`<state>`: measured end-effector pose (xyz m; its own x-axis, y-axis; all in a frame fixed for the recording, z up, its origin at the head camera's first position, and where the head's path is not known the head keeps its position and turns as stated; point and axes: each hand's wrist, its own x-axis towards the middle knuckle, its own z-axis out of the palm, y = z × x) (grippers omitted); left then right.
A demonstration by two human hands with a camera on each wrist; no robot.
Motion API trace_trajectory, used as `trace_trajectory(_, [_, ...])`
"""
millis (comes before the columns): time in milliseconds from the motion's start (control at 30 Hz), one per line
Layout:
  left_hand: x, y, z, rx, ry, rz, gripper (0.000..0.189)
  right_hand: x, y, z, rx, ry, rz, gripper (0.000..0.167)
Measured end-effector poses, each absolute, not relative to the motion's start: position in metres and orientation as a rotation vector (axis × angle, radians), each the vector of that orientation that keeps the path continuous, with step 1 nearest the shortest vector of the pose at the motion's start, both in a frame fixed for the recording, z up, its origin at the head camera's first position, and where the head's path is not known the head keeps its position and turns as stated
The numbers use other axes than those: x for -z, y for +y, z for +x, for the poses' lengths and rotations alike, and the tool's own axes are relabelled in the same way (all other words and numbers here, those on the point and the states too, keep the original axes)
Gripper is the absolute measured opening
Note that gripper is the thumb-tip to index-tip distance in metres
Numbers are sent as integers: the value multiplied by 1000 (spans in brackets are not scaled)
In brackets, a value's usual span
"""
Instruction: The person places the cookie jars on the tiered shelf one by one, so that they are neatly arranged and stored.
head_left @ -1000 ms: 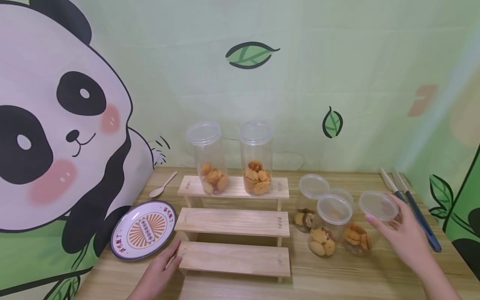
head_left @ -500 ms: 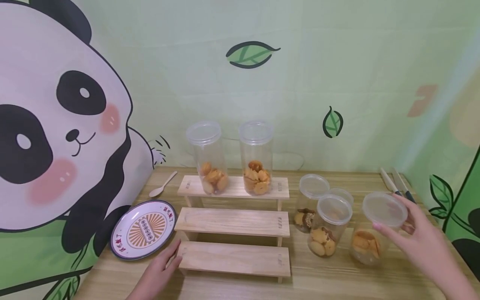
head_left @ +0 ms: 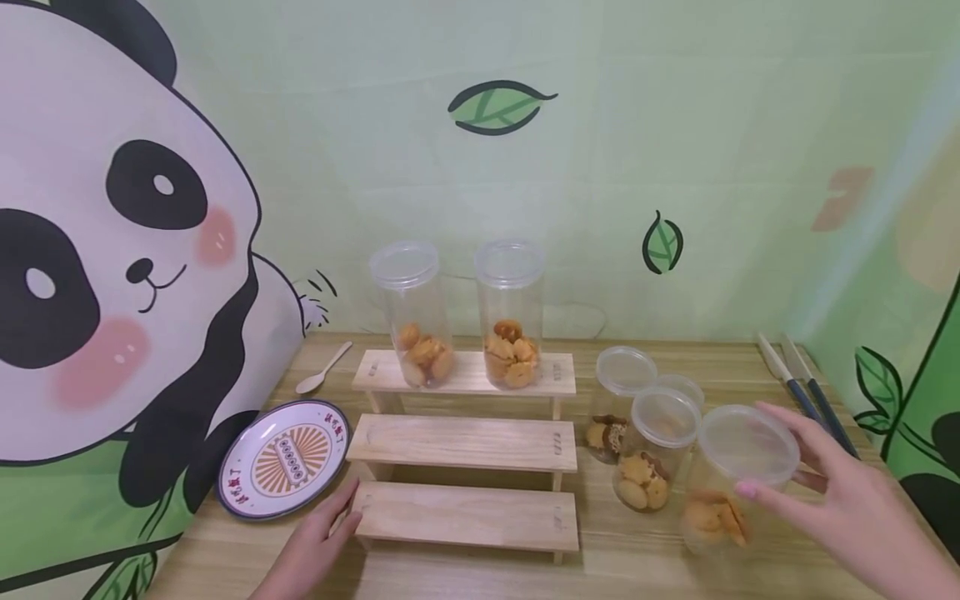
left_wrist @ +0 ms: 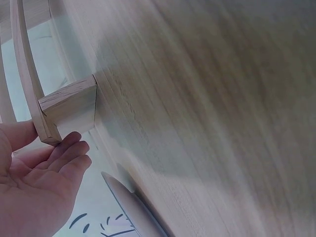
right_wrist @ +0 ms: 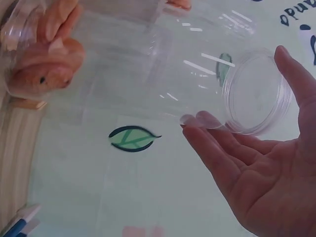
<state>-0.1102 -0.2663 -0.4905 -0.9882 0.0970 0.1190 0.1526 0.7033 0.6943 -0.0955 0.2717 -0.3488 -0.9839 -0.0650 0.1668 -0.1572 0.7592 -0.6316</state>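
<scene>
Jar in R fingers, wood-grain tbl below, leaf-print wall behind

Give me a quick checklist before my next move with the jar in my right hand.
1. Right hand gripping the jar near its top: ok.
2. Lid on that jar: ok.
3. Jar's base off the table: cannot tell.
4. Gap to the neighbouring jar: cannot tell; they overlap in the head view.
5. Left hand holding the bottom shelf's left end: ok.
</scene>
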Motion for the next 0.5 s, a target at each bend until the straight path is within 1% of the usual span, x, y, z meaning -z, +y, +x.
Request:
trace_trajectory(200, [491,-268,-110,1163,-2845,-198,47,335,256,-92,-1084,-2763,346,82])
trace_trajectory(500, [490,-267,-111,1182,-2850,-186,49,313,222,-88,-1142,-2722,452,84])
